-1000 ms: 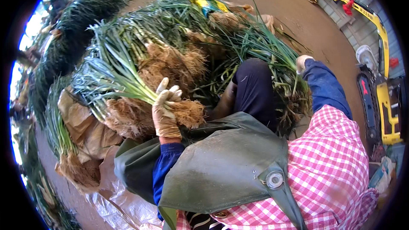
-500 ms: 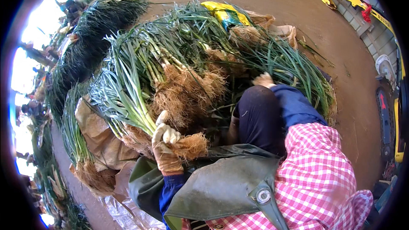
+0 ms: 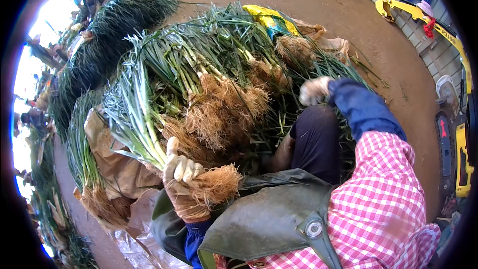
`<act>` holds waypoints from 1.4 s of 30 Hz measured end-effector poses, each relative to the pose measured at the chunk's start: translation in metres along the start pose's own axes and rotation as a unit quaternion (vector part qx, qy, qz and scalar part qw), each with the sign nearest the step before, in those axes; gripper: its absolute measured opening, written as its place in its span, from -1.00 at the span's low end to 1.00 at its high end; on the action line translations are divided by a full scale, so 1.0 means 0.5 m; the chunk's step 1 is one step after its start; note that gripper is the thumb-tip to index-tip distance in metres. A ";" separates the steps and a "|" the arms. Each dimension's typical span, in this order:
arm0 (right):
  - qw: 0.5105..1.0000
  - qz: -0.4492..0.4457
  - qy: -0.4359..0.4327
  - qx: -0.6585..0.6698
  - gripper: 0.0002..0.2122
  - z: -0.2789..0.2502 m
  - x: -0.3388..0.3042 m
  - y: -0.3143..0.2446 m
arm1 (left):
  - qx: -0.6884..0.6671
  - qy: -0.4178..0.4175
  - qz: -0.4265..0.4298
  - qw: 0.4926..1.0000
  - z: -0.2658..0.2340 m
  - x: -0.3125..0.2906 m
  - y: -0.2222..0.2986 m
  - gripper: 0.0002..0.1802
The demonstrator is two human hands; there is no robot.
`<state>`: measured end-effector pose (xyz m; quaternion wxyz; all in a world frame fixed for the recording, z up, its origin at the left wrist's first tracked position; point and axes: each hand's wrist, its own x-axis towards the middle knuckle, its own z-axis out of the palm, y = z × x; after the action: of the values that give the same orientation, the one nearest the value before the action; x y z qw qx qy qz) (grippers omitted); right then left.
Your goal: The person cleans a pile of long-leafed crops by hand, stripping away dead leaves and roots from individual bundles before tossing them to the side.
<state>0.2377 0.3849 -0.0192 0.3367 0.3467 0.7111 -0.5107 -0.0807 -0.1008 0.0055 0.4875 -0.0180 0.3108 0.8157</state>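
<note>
My left hand [image 3: 181, 172], in a pale work glove, is closed round the white stems of a bunch of green onions [image 3: 148, 134]. The leaves fan out to the upper left, and shaggy brown roots [image 3: 216, 183] stick out at the right of the fist. My right hand [image 3: 314, 90], also gloved, is raised just above my bent knee [image 3: 316, 132]. Motion blurs its fingers, which look curled; whether they hold anything does not show. Beyond both hands lies a heap of green onions [image 3: 194, 55], with matted roots [image 3: 219, 109] facing me.
A yellow bag [image 3: 271, 17] lies on the heap's far side. Tan sacking [image 3: 107, 154] and another rooted bundle [image 3: 92, 179] lie at the left. A long dark green pile [image 3: 107, 40] stands farther back. A small yellow excavator [image 3: 428, 17] is at the right beyond the brown floor [image 3: 388, 55].
My right hand has lifted out of the leaves beside the knee and drawn back above it. My left hand, still gripping its bunch, has shifted slightly left and down.
</note>
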 end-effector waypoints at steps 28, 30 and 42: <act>0.744 -0.131 0.568 -0.327 -0.67 -0.054 -0.051 -0.455 | -0.034 0.027 -0.038 0.998 -0.010 0.007 -0.052 -0.45; 0.786 -0.088 0.524 -0.316 -0.65 -0.069 -0.015 -0.355 | -0.032 0.003 -0.044 0.998 0.011 0.025 -0.058 -0.45; 0.795 -0.299 0.402 -0.342 -0.86 -0.139 -0.479 -0.355 | -0.045 -0.074 -0.023 0.996 0.133 0.049 -0.080 -0.45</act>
<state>0.2080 0.3734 0.2853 -0.0525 0.1533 0.9790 -0.1235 -0.0430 -0.0335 0.0313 0.5270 0.0134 0.2359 0.8163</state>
